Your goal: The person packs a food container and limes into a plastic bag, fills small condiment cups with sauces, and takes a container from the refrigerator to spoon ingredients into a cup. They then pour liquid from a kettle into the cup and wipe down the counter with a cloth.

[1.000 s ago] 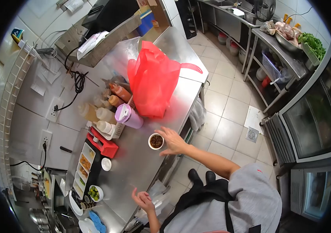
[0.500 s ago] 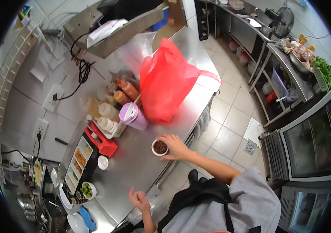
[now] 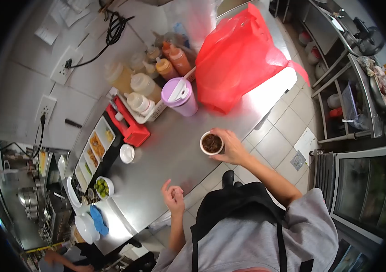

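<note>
My right hand [image 3: 230,147] is closed around the side of a small white cup [image 3: 202,144] filled with a dark brown, chunky food [image 3: 212,143]. The cup is upright over the front part of the steel counter [image 3: 152,181]; whether it touches the surface I cannot tell. Near the counter's front edge, my left hand [image 3: 173,198] has its index finger stretched out and the others loosely curled, with nothing in it. Beyond the cup stand a pink plastic bag [image 3: 242,59] and a purple lidded tumbler [image 3: 181,100]. A round white lid [image 3: 127,153] lies to the left.
Squeeze bottles [image 3: 145,86] fill a white basket [image 3: 156,112] by the wall. A red holder [image 3: 135,131], food trays [image 3: 93,152], a bowl of green pieces [image 3: 104,187] and a blue cloth [image 3: 98,219] sit leftward. Another person's arm [image 3: 61,259] shows at bottom left.
The camera view has shifted, so the counter things appear higher and larger. My right hand still has the cup. Another person has come into view at the bottom left.
</note>
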The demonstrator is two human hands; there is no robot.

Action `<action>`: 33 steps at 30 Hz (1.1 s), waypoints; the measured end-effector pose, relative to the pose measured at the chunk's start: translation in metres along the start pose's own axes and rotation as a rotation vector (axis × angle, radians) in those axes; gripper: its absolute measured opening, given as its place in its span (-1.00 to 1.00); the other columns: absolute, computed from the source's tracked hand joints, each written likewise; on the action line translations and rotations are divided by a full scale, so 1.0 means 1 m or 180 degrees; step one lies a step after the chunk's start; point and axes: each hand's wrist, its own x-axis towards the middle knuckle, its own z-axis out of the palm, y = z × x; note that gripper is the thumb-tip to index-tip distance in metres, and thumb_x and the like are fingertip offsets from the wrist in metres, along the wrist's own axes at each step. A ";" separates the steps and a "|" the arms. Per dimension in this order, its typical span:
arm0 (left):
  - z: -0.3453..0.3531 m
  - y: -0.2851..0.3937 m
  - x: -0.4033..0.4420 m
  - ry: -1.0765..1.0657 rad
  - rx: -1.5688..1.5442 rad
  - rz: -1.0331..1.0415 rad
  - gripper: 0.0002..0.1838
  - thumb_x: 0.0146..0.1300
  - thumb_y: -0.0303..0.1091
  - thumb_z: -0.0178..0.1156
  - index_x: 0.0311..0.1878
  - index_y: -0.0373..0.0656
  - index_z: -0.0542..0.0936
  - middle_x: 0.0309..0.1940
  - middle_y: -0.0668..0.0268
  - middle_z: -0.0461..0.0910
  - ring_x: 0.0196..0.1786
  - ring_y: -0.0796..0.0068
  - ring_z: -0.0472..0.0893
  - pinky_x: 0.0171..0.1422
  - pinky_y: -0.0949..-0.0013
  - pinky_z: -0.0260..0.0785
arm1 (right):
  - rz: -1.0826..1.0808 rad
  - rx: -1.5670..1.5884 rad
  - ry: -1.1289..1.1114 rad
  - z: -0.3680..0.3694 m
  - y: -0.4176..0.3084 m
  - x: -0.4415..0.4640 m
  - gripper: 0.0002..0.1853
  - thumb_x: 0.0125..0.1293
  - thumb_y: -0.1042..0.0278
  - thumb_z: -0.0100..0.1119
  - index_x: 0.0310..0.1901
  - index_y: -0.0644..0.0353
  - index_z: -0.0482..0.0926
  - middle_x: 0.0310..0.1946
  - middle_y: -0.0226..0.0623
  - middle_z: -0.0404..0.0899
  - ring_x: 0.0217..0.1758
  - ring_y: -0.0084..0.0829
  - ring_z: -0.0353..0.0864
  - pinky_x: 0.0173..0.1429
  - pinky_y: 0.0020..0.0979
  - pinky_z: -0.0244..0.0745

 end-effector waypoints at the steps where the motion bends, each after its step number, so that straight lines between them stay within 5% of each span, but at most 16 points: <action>1: 0.003 0.005 0.004 -0.0036 -0.0074 -0.0078 -0.56 0.33 -0.31 -0.05 0.19 -0.26 0.15 -0.59 0.33 0.41 -0.68 0.73 0.26 -0.62 0.68 0.10 | 0.0016 0.0070 0.0062 -0.001 0.000 -0.001 -0.18 -0.26 0.24 0.45 0.13 0.11 0.26 0.06 -0.26 0.38 0.04 -0.18 0.38 0.11 -0.23 0.28; 17: 0.104 0.027 0.080 -0.0330 -0.0050 0.0251 -0.59 0.34 -0.33 -0.09 0.19 -0.26 0.15 -0.59 0.32 0.42 -0.70 0.73 0.25 -0.62 0.68 0.12 | 0.0316 -0.0548 0.0563 -0.184 0.064 -0.024 -0.20 -0.21 0.16 0.45 0.10 0.19 0.28 -0.01 -0.20 0.42 -0.05 -0.14 0.41 0.06 -0.25 0.34; 25: 0.169 0.047 0.098 0.0644 0.0222 -0.0228 -0.61 0.37 -0.28 -0.11 0.17 -0.26 0.19 -0.59 0.35 0.38 -0.70 0.75 0.21 -0.64 0.65 0.04 | 0.0293 -0.0808 0.0446 -0.322 0.149 0.017 -0.21 -0.21 0.23 0.46 0.11 0.18 0.28 -0.02 -0.20 0.43 -0.03 -0.16 0.42 0.06 -0.26 0.34; 33: 0.217 0.079 0.086 0.1629 0.0704 -0.0889 -0.63 0.37 -0.26 -0.10 0.16 -0.22 0.23 -0.61 0.42 0.31 -0.66 0.77 0.17 -0.62 0.66 -0.01 | 0.0018 -0.0535 0.0293 -0.380 0.259 0.107 -0.19 -0.24 0.23 0.47 0.12 0.16 0.29 -0.02 -0.22 0.44 -0.01 -0.18 0.42 0.08 -0.25 0.32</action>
